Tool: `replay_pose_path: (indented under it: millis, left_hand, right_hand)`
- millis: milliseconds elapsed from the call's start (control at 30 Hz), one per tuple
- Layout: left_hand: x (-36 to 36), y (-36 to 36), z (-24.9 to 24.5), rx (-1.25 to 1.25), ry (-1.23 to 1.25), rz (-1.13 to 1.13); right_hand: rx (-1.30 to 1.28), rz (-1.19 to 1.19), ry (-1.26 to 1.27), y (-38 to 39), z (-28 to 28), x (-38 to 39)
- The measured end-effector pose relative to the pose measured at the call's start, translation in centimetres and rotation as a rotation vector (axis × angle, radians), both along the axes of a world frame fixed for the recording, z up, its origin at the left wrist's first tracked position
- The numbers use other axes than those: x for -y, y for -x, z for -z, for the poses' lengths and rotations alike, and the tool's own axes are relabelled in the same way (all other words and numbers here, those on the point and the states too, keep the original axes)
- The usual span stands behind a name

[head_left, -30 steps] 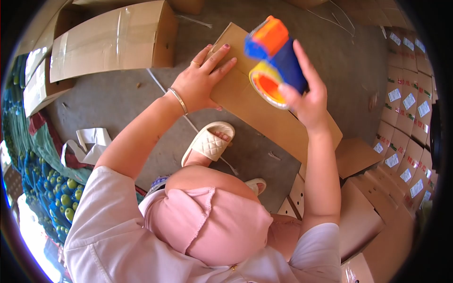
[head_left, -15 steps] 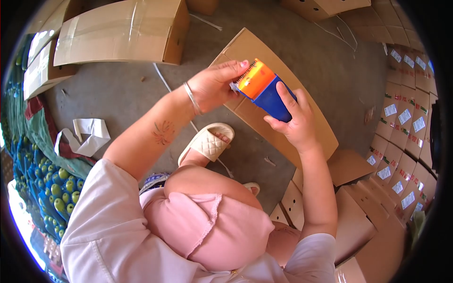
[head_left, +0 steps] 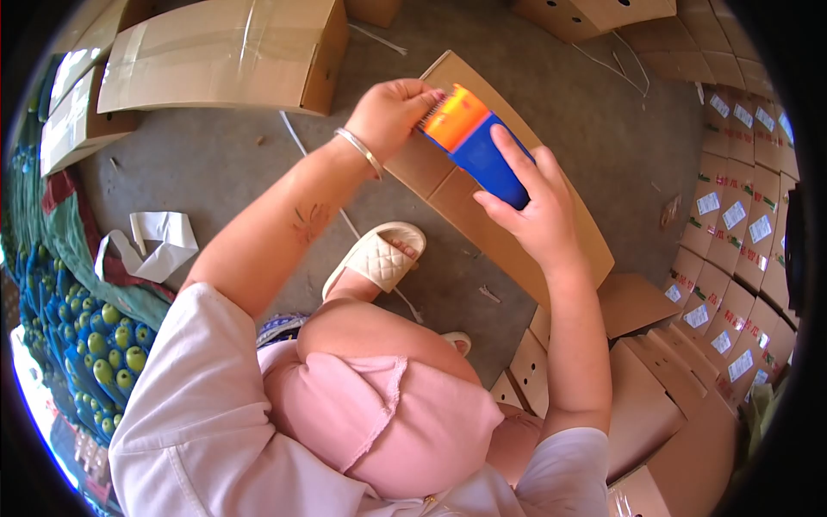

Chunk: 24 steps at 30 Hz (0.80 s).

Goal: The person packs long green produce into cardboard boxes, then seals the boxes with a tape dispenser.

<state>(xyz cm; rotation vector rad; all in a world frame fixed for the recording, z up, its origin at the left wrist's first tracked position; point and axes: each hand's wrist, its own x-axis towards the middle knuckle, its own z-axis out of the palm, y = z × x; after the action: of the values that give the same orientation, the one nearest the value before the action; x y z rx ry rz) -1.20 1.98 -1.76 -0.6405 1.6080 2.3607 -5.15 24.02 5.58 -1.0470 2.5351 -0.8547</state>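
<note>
My right hand (head_left: pixel 547 211) grips a blue and orange tape dispenser (head_left: pixel 487 164), with its forefinger laid along the blue body. The dispenser's toothed orange end points up and left. At those teeth my left hand (head_left: pixel 392 112) is closed, thumb and fingers pinched together. Whatever lies between those fingertips is too small to make out. Below both hands a long, flattish cardboard box (head_left: pixel 495 220) lies diagonally on the floor.
Taped cartons (head_left: pixel 215 56) stand at the upper left. Labelled boxes (head_left: pixel 732 215) are stacked at the right, more cartons (head_left: pixel 642 409) at the lower right. White paper (head_left: pixel 164 246) lies on the floor near netted green fruit (head_left: pixel 103 370). My slippered foot (head_left: pixel 379 258) is beside the box.
The tape dispenser has shifted slightly up and left with my right hand. My left hand has risen a little, and its fingers have curled tighter at the toothed end.
</note>
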Motion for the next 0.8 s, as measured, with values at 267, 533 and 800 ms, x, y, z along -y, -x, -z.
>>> replay_pose_path:
  millis: [267, 533, 800]
  left_hand:
    - [6.8, 0.6, 2.4, 0.049, 0.769, -0.256]
    - [6.5, 3.0, 11.5, 0.069, 1.012, 0.064]
    - [7.4, 3.6, 14.5, 0.225, 1.341, 0.634]
  right_hand:
    - [-0.112, 0.060, -0.369, -1.1, -2.0, -2.5]
    - [-0.163, 0.093, -0.431, -1.5, -1.2, -1.9]
    - [-0.155, 0.084, -0.373, -1.2, -0.4, -2.4]
